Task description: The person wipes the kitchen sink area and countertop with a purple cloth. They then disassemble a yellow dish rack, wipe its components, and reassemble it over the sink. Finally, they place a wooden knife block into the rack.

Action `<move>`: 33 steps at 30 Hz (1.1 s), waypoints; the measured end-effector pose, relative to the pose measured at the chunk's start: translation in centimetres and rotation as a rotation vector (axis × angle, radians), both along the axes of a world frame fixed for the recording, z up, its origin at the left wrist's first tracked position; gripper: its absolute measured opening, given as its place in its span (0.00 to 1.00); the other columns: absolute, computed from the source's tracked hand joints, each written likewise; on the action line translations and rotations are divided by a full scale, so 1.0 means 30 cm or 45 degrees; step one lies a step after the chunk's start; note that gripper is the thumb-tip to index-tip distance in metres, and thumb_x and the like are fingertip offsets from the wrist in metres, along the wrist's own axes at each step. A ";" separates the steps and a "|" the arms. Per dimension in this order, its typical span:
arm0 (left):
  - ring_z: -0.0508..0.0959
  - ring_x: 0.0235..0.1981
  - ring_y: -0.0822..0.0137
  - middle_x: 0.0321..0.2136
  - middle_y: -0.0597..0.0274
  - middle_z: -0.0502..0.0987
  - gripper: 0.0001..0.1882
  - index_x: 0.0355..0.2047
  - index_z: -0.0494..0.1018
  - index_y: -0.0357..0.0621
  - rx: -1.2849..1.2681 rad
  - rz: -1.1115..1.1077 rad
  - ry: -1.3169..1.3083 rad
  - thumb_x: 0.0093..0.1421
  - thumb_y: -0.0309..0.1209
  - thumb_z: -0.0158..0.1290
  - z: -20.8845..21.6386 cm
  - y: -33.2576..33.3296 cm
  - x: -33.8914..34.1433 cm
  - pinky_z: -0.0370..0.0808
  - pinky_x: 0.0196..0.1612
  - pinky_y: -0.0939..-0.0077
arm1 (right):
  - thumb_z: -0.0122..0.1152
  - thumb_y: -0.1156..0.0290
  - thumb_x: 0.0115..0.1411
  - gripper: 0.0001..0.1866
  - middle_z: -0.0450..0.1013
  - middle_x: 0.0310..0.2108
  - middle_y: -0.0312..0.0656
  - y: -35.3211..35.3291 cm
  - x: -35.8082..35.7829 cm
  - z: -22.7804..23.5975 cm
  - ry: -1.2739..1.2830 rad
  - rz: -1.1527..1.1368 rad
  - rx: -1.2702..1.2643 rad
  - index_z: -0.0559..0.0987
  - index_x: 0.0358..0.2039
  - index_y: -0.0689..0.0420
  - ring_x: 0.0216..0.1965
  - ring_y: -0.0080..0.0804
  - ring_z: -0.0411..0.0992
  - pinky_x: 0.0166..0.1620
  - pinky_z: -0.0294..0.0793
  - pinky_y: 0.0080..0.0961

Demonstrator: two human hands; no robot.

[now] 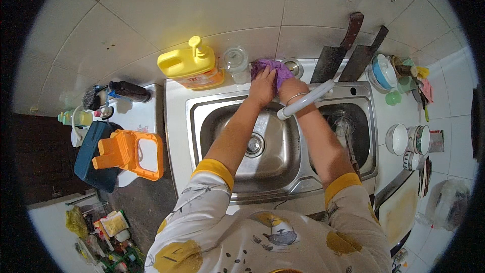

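A crumpled purple cloth [284, 73] lies on the counter strip behind the sink, against the tiled wall. My left hand [262, 90] presses on it, fingers closed into the folds. Right beside it, my right hand [292, 90] grips the cloth's near right part, its fingertips largely hidden. A glass jar [236, 63] stands just left of the cloth, and a small round metal lid or dish [293, 68] sits to its right. Both forearms reach across the steel double sink [275, 182]. The pale faucet spout [308, 101] passes over my right wrist.
A yellow pump jug [189, 65] stands left of the jar. Two cleavers [329, 63] lean on the wall at the right. Bowls [396, 139] line the right counter, near a cutting board [399, 212]. Some utensils [348, 141] lie in the smaller basin. An orange plastic frame [151, 154] is at left.
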State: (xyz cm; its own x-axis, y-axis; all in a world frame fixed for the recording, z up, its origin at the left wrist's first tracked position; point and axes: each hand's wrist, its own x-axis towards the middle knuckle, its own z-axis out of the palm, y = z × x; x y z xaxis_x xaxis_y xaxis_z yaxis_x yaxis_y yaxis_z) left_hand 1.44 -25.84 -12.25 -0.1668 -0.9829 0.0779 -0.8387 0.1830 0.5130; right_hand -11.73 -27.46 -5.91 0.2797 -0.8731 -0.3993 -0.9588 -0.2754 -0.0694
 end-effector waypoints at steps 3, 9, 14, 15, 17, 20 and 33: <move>0.60 0.61 0.42 0.62 0.41 0.55 0.29 0.60 0.60 0.41 0.000 -0.004 0.064 0.56 0.28 0.46 -0.018 -0.043 0.004 0.58 0.62 0.58 | 0.48 0.67 0.58 0.24 0.68 0.52 0.45 0.080 0.041 0.020 -0.075 -0.090 -0.155 0.67 0.56 0.54 0.56 0.44 0.65 0.56 0.62 0.53; 0.61 0.60 0.42 0.61 0.39 0.56 0.26 0.59 0.60 0.39 0.009 0.002 0.070 0.59 0.30 0.44 -0.038 -0.066 0.009 0.61 0.61 0.57 | 0.45 0.67 0.59 0.19 0.70 0.51 0.43 0.041 0.024 -0.051 0.099 0.026 -0.170 0.75 0.50 0.51 0.56 0.41 0.65 0.62 0.43 0.61; 0.68 0.53 0.43 0.54 0.40 0.65 0.23 0.55 0.64 0.38 -0.043 0.215 -0.002 0.57 0.27 0.44 -0.007 0.053 -0.018 0.66 0.55 0.57 | 0.45 0.69 0.59 0.16 0.73 0.46 0.42 0.054 0.048 -0.065 0.024 0.146 -0.352 0.79 0.42 0.51 0.54 0.39 0.67 0.62 0.45 0.58; 0.68 0.52 0.44 0.53 0.41 0.66 0.23 0.53 0.65 0.39 -0.129 0.168 -0.033 0.56 0.27 0.45 -0.007 0.086 -0.003 0.67 0.55 0.58 | 0.45 0.69 0.58 0.15 0.74 0.44 0.43 0.071 0.051 -0.086 -0.026 0.171 -0.431 0.80 0.40 0.51 0.53 0.40 0.68 0.62 0.46 0.57; 0.70 0.49 0.47 0.48 0.44 0.70 0.22 0.49 0.69 0.39 -0.311 0.123 -0.077 0.51 0.23 0.48 -0.004 0.143 0.033 0.69 0.52 0.60 | 0.46 0.70 0.57 0.13 0.75 0.41 0.44 0.077 0.046 -0.118 -0.094 0.187 -0.471 0.81 0.37 0.51 0.50 0.40 0.70 0.62 0.47 0.55; 0.72 0.45 0.49 0.43 0.47 0.72 0.21 0.46 0.72 0.39 -0.208 0.136 -0.011 0.48 0.23 0.50 0.025 0.169 0.128 0.70 0.49 0.60 | 0.48 0.72 0.56 0.11 0.75 0.38 0.45 0.072 0.046 -0.063 -0.137 0.201 -0.425 0.81 0.33 0.51 0.45 0.41 0.72 0.62 0.49 0.55; 0.75 0.35 0.47 0.31 0.45 0.76 0.12 0.37 0.77 0.37 -0.340 0.738 0.270 0.52 0.21 0.51 0.012 0.393 0.348 0.72 0.41 0.58 | 0.60 0.70 0.52 0.30 0.59 0.61 0.44 0.225 0.120 -0.159 -0.465 0.453 -0.378 0.68 0.58 0.46 0.63 0.42 0.55 0.64 0.49 0.44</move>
